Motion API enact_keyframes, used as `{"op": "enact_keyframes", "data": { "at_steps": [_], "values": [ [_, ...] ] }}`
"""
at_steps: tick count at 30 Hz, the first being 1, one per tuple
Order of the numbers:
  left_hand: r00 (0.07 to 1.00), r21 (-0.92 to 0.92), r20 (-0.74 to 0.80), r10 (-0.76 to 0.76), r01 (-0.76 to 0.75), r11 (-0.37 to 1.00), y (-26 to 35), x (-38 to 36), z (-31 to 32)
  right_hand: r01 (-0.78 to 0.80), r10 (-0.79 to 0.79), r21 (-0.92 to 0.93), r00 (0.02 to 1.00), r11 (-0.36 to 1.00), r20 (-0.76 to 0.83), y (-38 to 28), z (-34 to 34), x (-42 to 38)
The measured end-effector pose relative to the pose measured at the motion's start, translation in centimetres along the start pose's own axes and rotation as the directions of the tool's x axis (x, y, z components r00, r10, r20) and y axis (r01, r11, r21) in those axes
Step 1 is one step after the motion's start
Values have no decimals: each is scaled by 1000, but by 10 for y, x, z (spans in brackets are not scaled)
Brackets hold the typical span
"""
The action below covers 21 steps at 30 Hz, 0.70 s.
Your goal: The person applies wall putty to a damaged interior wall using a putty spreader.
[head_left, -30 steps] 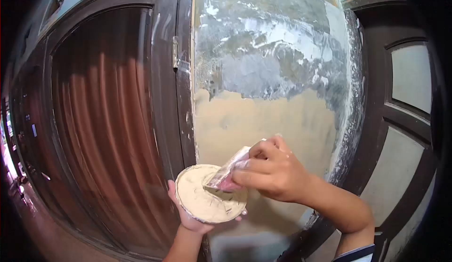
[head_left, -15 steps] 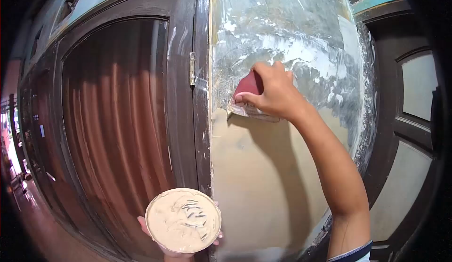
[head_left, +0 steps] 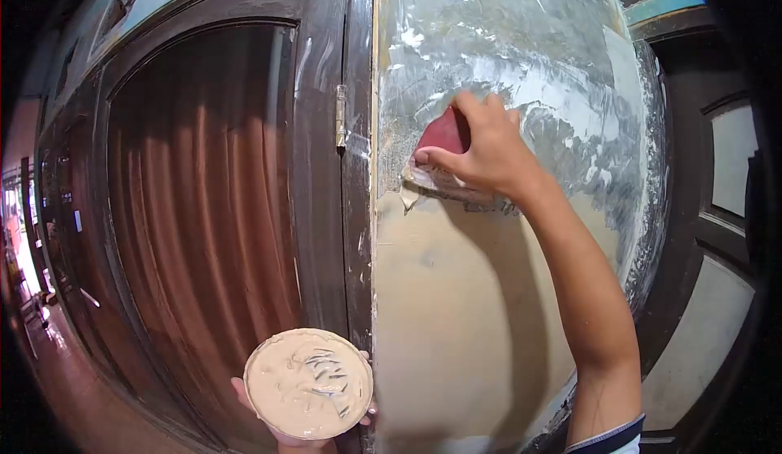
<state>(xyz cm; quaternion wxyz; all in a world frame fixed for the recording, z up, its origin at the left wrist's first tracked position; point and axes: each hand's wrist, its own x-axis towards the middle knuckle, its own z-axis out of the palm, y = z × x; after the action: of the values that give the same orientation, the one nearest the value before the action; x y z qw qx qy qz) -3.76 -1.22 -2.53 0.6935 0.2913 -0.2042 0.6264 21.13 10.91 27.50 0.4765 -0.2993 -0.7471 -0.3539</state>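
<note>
My right hand (head_left: 497,144) grips a red-handled putty spreader (head_left: 444,134), its pale, putty-smeared blade against the wall (head_left: 521,38). The blade lies along the ragged upper edge of a smooth beige putty layer (head_left: 456,291). Just under the blade's left corner is a small ridge of putty (head_left: 409,200). Low in the view, my left hand (head_left: 242,390) supports a round holder heaped with beige putty (head_left: 285,385); its fingers curl round the rim, with the palm hidden beneath. Grooves mark the putty's surface on the right side.
Left of the wall stands a dark wooden door frame (head_left: 322,209) with a metal hinge (head_left: 340,117) and a glass panel with a reddish-brown curtain (head_left: 204,226) behind it. Another dark panelled door (head_left: 692,177) is on the right. White patches (head_left: 538,87) streak the grey upper wall.
My right hand has moved the spreader slightly up and to the right on the wall, off the putty edge. The putty holder has shifted a little left. The view has turned slightly.
</note>
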Motion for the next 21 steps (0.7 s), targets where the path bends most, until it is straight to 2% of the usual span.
{"op": "enact_keyframes", "data": {
  "at_steps": [2, 3, 4, 6, 8, 10, 11, 12, 14, 15, 16, 18, 19, 20, 21],
  "values": [
    [1000, -10, -4, 4, -4, 1000, 0, 0, 4, 28, -28, 7, 988, 1000, 151, -9, 1, -6],
    [980, 100, -188, 66, -47, 994, -4, 0, 18, 150, -150, -8, 988, 989, 44, -8, 11, -10],
    [980, 103, -187, 70, -52, 993, -4, 0, 17, 153, -153, -4, 987, 988, 41, -2, 13, -8],
    [977, 112, -182, 107, -87, 990, -5, 0, 13, 111, -112, -14, 991, 994, -78, 4, 12, -1],
    [976, 142, -191, 106, -79, 987, -4, 1, 12, 87, -86, 3, 993, 996, -83, 0, 8, -3],
    [973, 101, -208, 96, -76, 992, -4, 1, 15, 164, -165, 18, 986, 986, 38, -8, 11, -10],
    [978, 88, -197, 73, -57, 994, -3, 2, 17, 231, -230, -15, 972, 973, 47, -6, 18, -13],
    [977, 89, -201, 75, -58, 994, -1, 0, 11, 230, -230, -11, 972, 973, 48, -5, 18, -11],
    [999, 41, -20, 26, -25, 999, 6, -3, -7, 163, -164, -14, 978, 986, -126, 4, 14, 0],
    [999, 37, -20, 31, -30, 999, 4, -2, -3, 110, -115, -40, 982, 993, -150, 8, 11, 5],
    [999, 36, -24, 29, -28, 999, 2, -3, 1, 108, -112, -38, 983, 993, -146, 6, 12, 2],
    [969, 123, -217, 115, -89, 988, -1, -3, 8, 178, -178, 7, 984, 984, -15, -4, 15, -7],
    [974, 140, -190, 123, -97, 985, -1, -3, 5, 237, -237, -23, 971, 971, 17, -6, 23, -15],
    [974, 142, -188, 125, -99, 985, -1, -2, 5, 239, -239, -45, 971, 970, 0, -6, 27, -15],
    [971, 166, -195, 136, -104, 981, -1, -2, 5, 200, -204, -43, 975, 979, -91, -4, 23, -11]
  ]
}}
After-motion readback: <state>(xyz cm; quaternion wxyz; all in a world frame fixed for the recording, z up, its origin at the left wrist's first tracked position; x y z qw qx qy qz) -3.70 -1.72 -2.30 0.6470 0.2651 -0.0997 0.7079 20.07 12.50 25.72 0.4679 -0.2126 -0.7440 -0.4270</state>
